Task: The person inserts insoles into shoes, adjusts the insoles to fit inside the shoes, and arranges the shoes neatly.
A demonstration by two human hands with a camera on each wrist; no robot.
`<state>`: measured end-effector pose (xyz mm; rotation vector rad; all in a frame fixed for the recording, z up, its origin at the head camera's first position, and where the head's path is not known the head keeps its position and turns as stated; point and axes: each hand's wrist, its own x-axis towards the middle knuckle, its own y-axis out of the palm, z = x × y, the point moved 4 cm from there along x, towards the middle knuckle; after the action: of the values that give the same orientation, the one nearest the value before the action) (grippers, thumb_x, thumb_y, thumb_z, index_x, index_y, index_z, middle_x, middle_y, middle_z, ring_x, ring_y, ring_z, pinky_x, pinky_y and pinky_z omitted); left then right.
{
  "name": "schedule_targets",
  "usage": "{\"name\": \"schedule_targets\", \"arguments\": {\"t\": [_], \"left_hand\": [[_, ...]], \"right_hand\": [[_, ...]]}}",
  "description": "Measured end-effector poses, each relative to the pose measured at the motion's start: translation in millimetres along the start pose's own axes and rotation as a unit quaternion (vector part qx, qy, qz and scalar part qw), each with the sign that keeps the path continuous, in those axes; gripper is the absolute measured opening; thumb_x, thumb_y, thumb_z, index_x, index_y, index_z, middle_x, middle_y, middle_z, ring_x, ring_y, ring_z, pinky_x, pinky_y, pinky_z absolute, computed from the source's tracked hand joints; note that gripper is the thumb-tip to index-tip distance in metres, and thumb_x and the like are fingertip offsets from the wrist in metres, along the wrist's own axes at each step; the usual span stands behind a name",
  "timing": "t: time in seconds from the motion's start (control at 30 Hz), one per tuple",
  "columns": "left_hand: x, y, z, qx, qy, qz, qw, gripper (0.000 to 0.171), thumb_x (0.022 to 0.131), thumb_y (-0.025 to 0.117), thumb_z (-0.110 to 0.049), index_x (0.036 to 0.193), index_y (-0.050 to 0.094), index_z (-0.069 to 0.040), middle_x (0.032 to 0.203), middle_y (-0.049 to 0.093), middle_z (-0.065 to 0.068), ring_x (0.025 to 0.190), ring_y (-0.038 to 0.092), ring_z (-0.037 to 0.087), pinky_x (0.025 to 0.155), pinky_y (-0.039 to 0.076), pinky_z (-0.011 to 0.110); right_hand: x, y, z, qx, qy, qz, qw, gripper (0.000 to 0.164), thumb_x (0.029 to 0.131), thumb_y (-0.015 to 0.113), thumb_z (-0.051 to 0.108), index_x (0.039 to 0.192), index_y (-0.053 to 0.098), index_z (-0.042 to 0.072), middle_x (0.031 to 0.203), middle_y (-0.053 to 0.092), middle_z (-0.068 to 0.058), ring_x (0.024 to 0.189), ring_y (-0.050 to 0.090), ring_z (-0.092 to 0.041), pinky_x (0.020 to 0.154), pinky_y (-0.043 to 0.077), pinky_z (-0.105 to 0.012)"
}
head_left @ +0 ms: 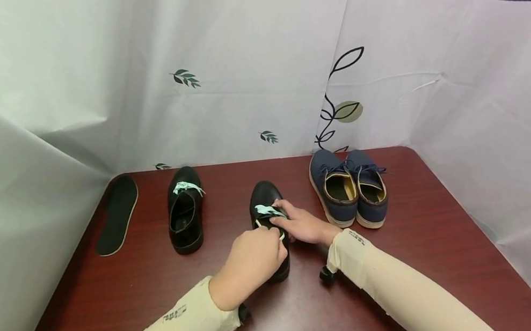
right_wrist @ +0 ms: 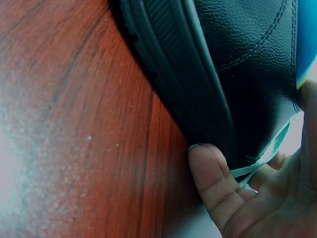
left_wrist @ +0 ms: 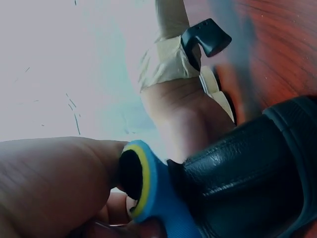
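A black leather shoe [head_left: 264, 191] with pale mint laces stands in the middle of the table, toe away from me. My left hand [head_left: 254, 255] pinches an insole [left_wrist: 173, 210] at the shoe's opening. Its black face, yellow rim and blue underside show in the left wrist view, where part of it is hidden inside the shoe. With my right hand [head_left: 305, 226] I grip the shoe's right side by the laces. The right wrist view has a fingertip [right_wrist: 205, 158] against the side near the sole.
To the left stands another black shoe [head_left: 186, 209] with mint laces, and a loose black insole [head_left: 119, 213] lies at the far left. A pair of navy shoes, the left one [head_left: 326, 167] and the right one [head_left: 361, 163], stands back right. White curtains [head_left: 233, 39] surround the reddish-brown table [head_left: 91, 313].
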<state>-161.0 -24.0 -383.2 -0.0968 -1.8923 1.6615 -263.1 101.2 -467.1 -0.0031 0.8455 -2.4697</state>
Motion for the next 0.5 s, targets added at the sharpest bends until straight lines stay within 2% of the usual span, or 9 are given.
{"name": "schedule_targets", "arguments": {"t": [0.1, 0.17, 0.2, 0.27, 0.33, 0.37, 0.43, 0.5], "left_hand": [[5.0, 3.5, 6.1, 0.002, -0.011, 0.005, 0.9999, 0.018, 0.083, 0.068, -0.016, 0.067, 0.066, -0.008, 0.056, 0.063, 0.007, 0.046, 0.059, 0.023, 0.040, 0.054, 0.038], [8.1, 6.6, 10.9, -0.008, -0.022, 0.019, 0.9995, 0.017, 0.083, 0.067, -0.016, 0.068, 0.066, -0.008, 0.056, 0.064, 0.008, 0.047, 0.060, 0.024, 0.040, 0.055, 0.040], [9.2, 8.1, 13.0, -0.014, -0.026, 0.028, 0.9992, 0.016, 0.083, 0.067, -0.015, 0.069, 0.066, -0.008, 0.057, 0.064, 0.008, 0.048, 0.061, 0.024, 0.041, 0.055, 0.041], [10.7, 10.7, 16.7, -0.032, -0.037, 0.057, 0.9972, 0.016, 0.083, 0.066, -0.016, 0.069, 0.064, -0.009, 0.058, 0.064, 0.007, 0.050, 0.061, 0.024, 0.044, 0.056, 0.043], [11.2, 12.1, 18.8, -0.054, -0.047, 0.092, 0.9932, 0.019, 0.085, 0.065, -0.017, 0.067, 0.061, -0.011, 0.057, 0.063, 0.005, 0.050, 0.059, 0.024, 0.046, 0.055, 0.044], [11.2, 12.9, 19.5, -0.063, -0.052, 0.109, 0.9907, 0.021, 0.085, 0.064, -0.018, 0.066, 0.059, -0.012, 0.057, 0.061, 0.004, 0.051, 0.058, 0.023, 0.046, 0.055, 0.043], [11.1, 14.5, 20.7, -0.078, -0.064, 0.141, 0.9849, 0.026, 0.087, 0.063, -0.020, 0.063, 0.057, -0.014, 0.056, 0.059, 0.002, 0.050, 0.055, 0.021, 0.046, 0.052, 0.042], [11.0, 15.5, 21.1, -0.088, -0.073, 0.162, 0.9802, 0.031, 0.089, 0.062, -0.021, 0.059, 0.054, -0.015, 0.055, 0.056, 0.001, 0.049, 0.052, 0.019, 0.045, 0.049, 0.039]], "right_hand": [[1, 1, 1, -0.016, -0.004, 0.005, 1.000, 0.041, 0.105, 0.047, 0.042, 0.142, 0.040, 0.025, 0.094, 0.068, -0.014, 0.061, 0.064, -0.023, 0.063, 0.055, -0.034], [2, 2, 1, -0.034, -0.008, 0.009, 0.999, 0.044, 0.105, 0.045, 0.042, 0.144, 0.038, 0.024, 0.089, 0.069, -0.015, 0.064, 0.066, -0.025, 0.066, 0.057, -0.038], [2, 2, 2, -0.048, -0.010, 0.008, 0.999, 0.045, 0.105, 0.044, 0.042, 0.146, 0.037, 0.024, 0.093, 0.070, -0.015, 0.070, 0.067, -0.025, 0.071, 0.057, -0.040], [1, 2, 5, -0.086, -0.020, 0.000, 0.996, 0.049, 0.105, 0.043, 0.043, 0.150, 0.037, 0.024, 0.117, 0.071, -0.019, 0.094, 0.070, -0.027, 0.086, 0.057, -0.046], [-1, 1, 8, -0.130, -0.026, -0.017, 0.991, 0.053, 0.103, 0.045, 0.043, 0.152, 0.036, 0.024, 0.143, 0.060, -0.019, 0.120, 0.063, -0.028, 0.101, 0.053, -0.050], [-2, 0, 11, -0.156, -0.032, -0.031, 0.987, 0.054, 0.102, 0.047, 0.043, 0.152, 0.037, 0.025, 0.151, 0.054, -0.016, 0.126, 0.059, -0.028, 0.105, 0.051, -0.051], [-6, -2, 17, -0.206, -0.048, -0.065, 0.975, 0.054, 0.099, 0.052, 0.042, 0.149, 0.042, 0.024, 0.157, 0.046, -0.014, 0.126, 0.060, -0.030, 0.104, 0.053, -0.052], [-10, -3, 26, -0.253, -0.077, -0.101, 0.959, 0.049, 0.097, 0.058, 0.039, 0.142, 0.050, 0.021, 0.143, 0.057, -0.013, 0.105, 0.069, -0.029, 0.090, 0.059, -0.049]]}}
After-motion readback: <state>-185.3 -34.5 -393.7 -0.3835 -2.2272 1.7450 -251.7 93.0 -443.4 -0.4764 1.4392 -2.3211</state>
